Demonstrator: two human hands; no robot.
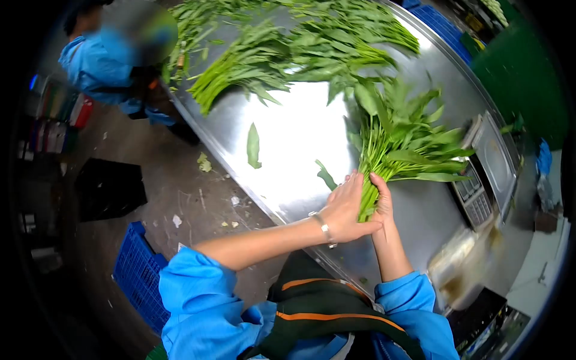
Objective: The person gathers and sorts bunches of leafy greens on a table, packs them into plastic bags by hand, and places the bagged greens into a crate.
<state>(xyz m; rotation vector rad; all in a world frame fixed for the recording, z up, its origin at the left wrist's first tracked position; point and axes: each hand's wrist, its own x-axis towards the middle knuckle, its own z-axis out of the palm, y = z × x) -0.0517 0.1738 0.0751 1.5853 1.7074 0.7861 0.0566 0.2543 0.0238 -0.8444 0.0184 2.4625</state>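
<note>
A: Hand states?
B: Leafy bunch (414, 138) is gripped at the stems (368, 206) by left hand (346, 210) and right hand (384, 201), over the worktop (300, 141), near the scale (495, 157).
A: Best practice?
B: Stems are best aligned, pressure spread evenly; nothing gets crushed.

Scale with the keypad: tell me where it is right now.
In the head view, the scale is on the right side of the metal table, close to its edge, just right of the held leafy bunch.
</note>
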